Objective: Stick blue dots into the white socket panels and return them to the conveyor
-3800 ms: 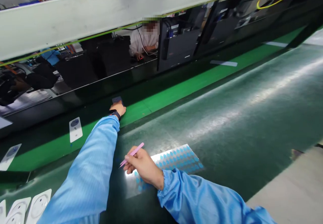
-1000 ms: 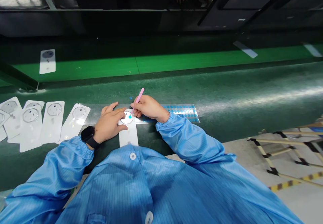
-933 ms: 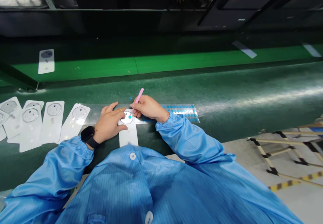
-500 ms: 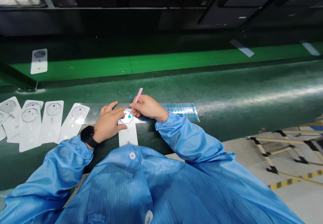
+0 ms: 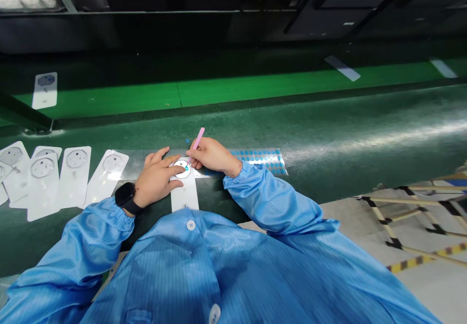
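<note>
The right grip holds pink tweezers slanting to a blue dot just left of that grip, on a white card, long axis near-to-far, touched by the spread left grip.

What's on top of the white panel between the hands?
A blue dot is on the white panel, pink tweezers pointing at it. The left hand covers part of the panel's left side; the blue coat hides its near end.

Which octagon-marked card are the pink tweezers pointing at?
The card partly under the left hand, with a blue spot at the tweezers; the other cards lie farther left.
</note>
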### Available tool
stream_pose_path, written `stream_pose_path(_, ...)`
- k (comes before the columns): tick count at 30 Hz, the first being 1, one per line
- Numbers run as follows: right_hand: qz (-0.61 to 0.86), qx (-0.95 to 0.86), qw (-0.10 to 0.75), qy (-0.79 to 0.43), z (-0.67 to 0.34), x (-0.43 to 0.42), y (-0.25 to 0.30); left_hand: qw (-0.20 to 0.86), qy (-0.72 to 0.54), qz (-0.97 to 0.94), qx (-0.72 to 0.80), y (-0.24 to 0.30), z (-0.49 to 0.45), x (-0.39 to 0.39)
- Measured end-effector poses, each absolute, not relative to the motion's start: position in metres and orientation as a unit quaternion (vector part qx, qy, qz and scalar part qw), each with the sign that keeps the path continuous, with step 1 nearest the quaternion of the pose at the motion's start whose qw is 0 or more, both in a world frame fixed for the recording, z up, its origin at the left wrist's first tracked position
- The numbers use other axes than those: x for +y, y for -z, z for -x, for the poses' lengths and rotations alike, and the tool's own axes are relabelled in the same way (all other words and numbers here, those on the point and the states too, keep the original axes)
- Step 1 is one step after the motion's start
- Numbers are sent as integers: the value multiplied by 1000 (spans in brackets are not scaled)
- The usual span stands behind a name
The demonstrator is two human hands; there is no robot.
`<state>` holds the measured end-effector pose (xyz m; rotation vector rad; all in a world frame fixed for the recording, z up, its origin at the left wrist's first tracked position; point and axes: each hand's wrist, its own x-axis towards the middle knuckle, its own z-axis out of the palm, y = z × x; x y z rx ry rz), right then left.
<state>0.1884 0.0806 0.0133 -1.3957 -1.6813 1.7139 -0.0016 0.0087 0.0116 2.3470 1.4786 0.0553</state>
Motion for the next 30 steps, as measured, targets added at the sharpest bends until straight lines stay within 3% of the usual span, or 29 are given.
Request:
stream_pose_path(15, 490, -595, 200, -605, -189, 80, -13, 118, 34, -853, 508, -22, -7, 2)
stream_pose_path(21, 454, -575, 274, -623, -204, 73, 0, 109, 17, -853, 510, -18, -7, -2)
stream_pose_path(30, 428, -744, 258, -444, -213, 59, 9, 113, -17, -854, 507, -16, -7, -4)
